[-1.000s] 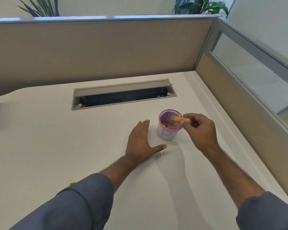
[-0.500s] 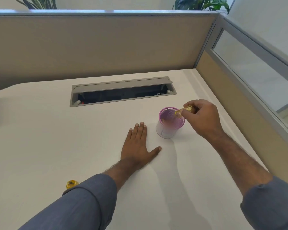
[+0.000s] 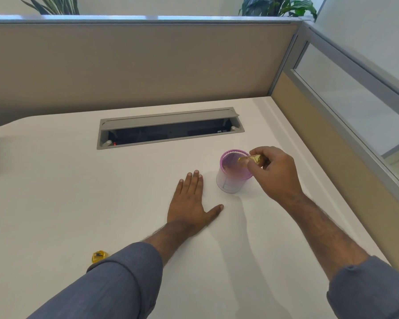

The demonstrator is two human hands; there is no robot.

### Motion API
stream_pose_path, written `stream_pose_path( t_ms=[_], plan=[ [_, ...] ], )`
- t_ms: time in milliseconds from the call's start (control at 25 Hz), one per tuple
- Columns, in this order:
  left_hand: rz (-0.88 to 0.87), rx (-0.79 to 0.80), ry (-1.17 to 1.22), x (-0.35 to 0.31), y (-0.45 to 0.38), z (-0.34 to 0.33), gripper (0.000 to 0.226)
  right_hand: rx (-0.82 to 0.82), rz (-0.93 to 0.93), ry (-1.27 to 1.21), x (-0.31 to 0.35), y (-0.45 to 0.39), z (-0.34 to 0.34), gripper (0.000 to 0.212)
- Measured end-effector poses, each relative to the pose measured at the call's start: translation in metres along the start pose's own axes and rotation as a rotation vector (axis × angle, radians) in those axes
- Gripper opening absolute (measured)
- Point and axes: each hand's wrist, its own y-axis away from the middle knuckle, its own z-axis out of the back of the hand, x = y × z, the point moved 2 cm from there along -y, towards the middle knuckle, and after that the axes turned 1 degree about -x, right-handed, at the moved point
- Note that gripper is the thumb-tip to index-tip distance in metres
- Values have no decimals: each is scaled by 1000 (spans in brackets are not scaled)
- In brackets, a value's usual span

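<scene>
Head view: white desk, noted left to right.
Yellow sharpener: on the desk, just beside the left sleeve.
Cable hatch: lid open, at the far side of the desk.
Left hand: flat on the desk, palm down, fingers straight and together, thumb spread; near the cup, not touching it.
Pink mesh cup: upright on the desk, between the hands.
Yellow piece: over the cup's right rim, tip pointing inward.
Right hand: thumb and curled fingers pinch the yellow piece.
</scene>
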Motion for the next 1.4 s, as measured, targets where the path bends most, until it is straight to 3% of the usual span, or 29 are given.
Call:
stream_pose_path(
  t_ms=[440,720,960,1120,1400],
  plan=[
    [13,58,11,-1,0,3,105,-15,9,-44,2,16,-7,22],
    [6,111,4,5,12,20,101,-73,-302,-390,8,25,-9,19],
    [28,87,-30,19,20,52,98,54,-302,-604,30,47,-16,30],
    [25,10,-14,38,36,83,84,89,-298,-645,50,66,-24,29],
    [81,-149,-15,91,84,144,40,168,-256,-748,91,102,-39,21]
  ],
)
